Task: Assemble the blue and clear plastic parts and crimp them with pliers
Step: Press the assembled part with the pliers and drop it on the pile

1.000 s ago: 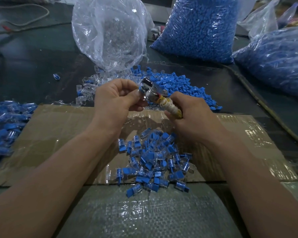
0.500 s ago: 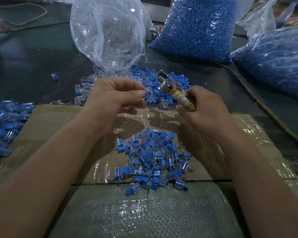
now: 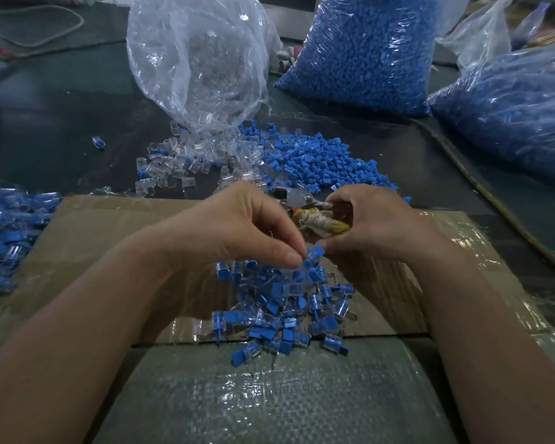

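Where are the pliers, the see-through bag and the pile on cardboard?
Metal pliers with yellowish wrapped handle (image 3: 320, 223): head view, the wrapping.
Transparent plastic bag (image 3: 199, 68): head view, its side.
Pile of blue-and-clear plastic pieces (image 3: 279, 302): head view, its middle.

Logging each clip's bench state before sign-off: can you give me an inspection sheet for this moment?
Surface: taped cardboard sheet on a dark table; woven plastic sheet at the near edge.
Job's things: pile of assembled pieces on the cardboard; loose clear parts and loose blue parts behind it; pliers with a wrapped handle.
Clutter: bag of clear parts; two bags of blue parts; heap of pieces at far left.
Grippers: right hand grips the pliers; left hand has its fingertips at the pile's top, grip unclear.
Cables: pale cord looped far left; thin line along the table at right.
Surroundings: more plastic bags far right.
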A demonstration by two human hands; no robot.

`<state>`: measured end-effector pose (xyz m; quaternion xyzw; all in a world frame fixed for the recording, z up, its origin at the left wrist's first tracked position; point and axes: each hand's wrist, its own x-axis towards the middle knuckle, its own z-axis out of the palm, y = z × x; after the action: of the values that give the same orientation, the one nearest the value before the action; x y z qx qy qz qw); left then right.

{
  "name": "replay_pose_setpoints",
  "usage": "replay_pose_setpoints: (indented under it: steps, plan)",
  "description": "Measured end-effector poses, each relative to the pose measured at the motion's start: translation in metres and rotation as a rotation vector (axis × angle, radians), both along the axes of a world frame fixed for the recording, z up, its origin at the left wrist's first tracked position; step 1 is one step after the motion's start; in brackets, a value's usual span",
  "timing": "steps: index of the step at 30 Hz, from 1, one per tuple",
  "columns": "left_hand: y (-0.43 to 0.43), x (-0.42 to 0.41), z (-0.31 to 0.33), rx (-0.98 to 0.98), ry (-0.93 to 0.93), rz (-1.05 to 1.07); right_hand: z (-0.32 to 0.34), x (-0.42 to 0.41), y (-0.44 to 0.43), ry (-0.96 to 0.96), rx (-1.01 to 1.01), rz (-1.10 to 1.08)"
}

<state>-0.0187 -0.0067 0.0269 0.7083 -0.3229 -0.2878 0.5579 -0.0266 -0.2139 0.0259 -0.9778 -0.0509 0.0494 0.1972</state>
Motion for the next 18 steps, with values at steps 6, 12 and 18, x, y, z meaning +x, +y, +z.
replay_pose_setpoints:
  steps: [6,12,18]
  plan:
    - [0.001,0.000,0.002,-0.066,0.020,0.196,-0.001,0.000,-0.004,0.060,-0.063,0.044]
    - [0.008,0.024,-0.019,0.007,-0.272,0.995,0.005,-0.002,-0.012,0.119,-0.077,0.075]
    - [0.016,0.036,-0.030,0.326,-0.476,1.032,0.009,-0.005,-0.015,0.211,-0.041,0.057]
